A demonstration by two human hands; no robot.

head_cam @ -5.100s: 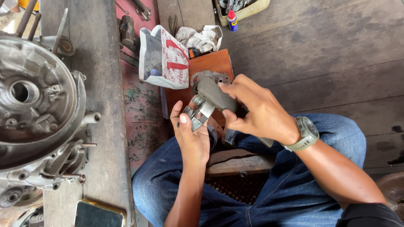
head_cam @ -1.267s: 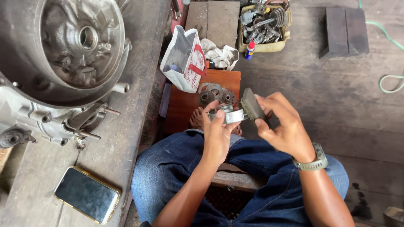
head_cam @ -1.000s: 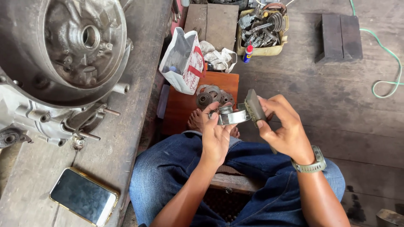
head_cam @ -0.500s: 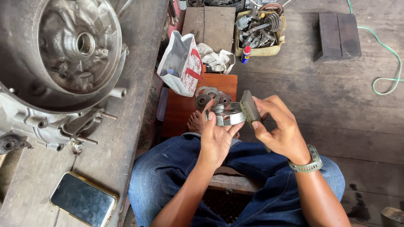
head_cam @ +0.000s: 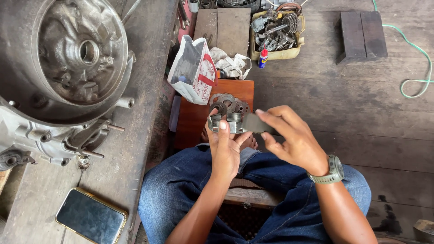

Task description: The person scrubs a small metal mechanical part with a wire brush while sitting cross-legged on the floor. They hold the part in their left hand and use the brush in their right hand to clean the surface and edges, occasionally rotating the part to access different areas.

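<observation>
An engine case (head_cam: 63, 68) and phone (head_cam: 90, 220) are seen on the worktop (head_cam: 135, 135). A metal part (head_cam: 226, 123) is gripped by the left hand (head_cam: 224, 147) above the lap; a grey pad (head_cam: 254, 123) is pinched against it by the right hand (head_cam: 291, 140).

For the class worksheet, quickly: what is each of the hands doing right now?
Left hand: closed on a small metal part, thumb across its front.
Right hand: closed on a grey abrasive block, held against that part.
</observation>
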